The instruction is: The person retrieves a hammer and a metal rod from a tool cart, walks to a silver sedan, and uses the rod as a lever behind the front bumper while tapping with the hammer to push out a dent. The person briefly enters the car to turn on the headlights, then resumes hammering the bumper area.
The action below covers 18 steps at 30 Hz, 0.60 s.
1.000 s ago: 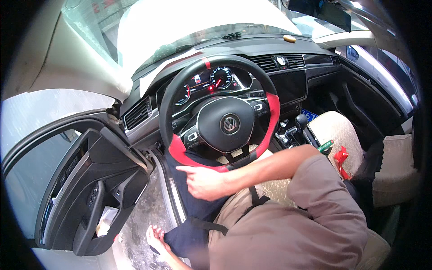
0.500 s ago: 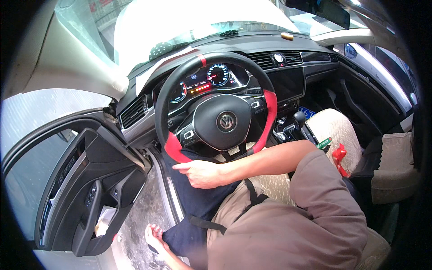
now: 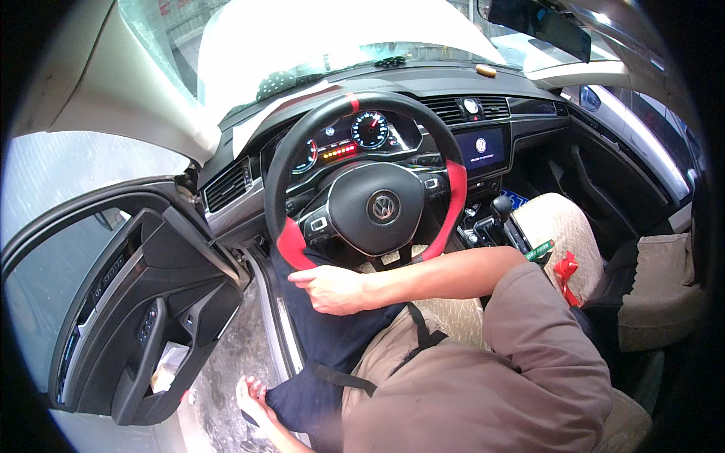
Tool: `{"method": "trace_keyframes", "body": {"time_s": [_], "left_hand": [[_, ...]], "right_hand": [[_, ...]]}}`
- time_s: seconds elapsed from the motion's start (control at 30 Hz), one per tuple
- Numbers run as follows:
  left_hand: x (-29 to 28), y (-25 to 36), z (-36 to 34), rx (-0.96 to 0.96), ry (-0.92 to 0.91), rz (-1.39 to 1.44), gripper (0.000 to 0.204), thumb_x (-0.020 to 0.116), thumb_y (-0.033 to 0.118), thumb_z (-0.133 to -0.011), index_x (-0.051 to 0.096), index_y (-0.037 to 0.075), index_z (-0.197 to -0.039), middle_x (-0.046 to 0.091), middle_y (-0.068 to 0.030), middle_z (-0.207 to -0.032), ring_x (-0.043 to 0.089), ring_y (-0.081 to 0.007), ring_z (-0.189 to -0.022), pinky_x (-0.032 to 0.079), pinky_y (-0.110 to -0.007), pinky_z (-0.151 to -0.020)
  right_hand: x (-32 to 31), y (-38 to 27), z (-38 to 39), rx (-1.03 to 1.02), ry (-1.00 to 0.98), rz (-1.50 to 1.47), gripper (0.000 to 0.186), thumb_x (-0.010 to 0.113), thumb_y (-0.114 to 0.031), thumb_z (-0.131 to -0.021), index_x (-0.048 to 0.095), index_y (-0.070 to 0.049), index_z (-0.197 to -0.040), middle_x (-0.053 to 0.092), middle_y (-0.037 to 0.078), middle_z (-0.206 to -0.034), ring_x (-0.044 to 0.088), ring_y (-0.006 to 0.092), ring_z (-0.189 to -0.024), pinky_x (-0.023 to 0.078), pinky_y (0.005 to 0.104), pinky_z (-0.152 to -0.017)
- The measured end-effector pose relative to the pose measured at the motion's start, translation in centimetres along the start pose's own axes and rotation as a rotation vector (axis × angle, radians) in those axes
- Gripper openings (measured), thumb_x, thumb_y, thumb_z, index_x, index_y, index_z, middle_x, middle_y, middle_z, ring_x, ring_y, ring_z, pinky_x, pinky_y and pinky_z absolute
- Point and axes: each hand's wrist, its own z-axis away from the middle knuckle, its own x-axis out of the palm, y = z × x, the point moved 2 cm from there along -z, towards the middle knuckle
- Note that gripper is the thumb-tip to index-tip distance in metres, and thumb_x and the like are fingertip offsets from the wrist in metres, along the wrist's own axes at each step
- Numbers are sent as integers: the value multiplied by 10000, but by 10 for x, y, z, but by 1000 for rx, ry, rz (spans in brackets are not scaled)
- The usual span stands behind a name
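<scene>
The black and red steering wheel (image 3: pixel 455 192) is in front of me. My right arm crosses my body, and my right hand (image 3: pixel 332 290) is at the wheel's bottom rim, fingers curled round it and thumb pointing left; part of the rim is hidden behind hand and forearm. Low on the left, my left hand (image 3: pixel 253 398) is beside my thigh, above the door sill, with loosely bent fingers apart and nothing in them. Behind the wheel the instrument cluster (image 3: pixel 340 145) is lit, showing a row of warning lights. A logo glows on the centre screen (image 3: pixel 482 149).
The driver's door (image 3: pixel 124 302) stands open at left, papers (image 3: pixel 168 368) in its pocket. A gear lever (image 3: pixel 501 208) is at right, near a green strip-like object (image 3: pixel 539 251) and a red object (image 3: pixel 565 273). Beyond the windscreen the bonnet (image 3: pixel 332 30) is raised.
The centre screen has gone from dark to lit with a logo. The right dial's needle has swung upward. Both hands stay nearly where they were, and the view has shifted slightly.
</scene>
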Motion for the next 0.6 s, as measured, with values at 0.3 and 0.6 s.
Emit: {"method": "trace_keyframes", "body": {"time_s": [0.3, 0.6], "left_hand": [[-4, -4, -5, -11, -33, 3, 286, 572, 267, -977, 611, 76, -1187, 649, -32, -977, 621, -151, -822, 500, -314, -719], [-11, -8, -10, -24, -29, 7, 360, 619, 294, -949, 607, 74, -1234, 657, -61, -1054, 620, -181, -884, 514, -352, -771]], "right_hand": [[-23, 88, -35, 148, -79, -491, 365, 614, -407, -814, 747, -81, -717, 713, 58, -804, 607, 247, -976, 324, 395, -1079], [-26, 245, 41, 875, 252, -449, 622, 576, -630, -868, 666, -15, -838, 647, 140, -875, 604, 314, -924, 438, 437, -900]]}}
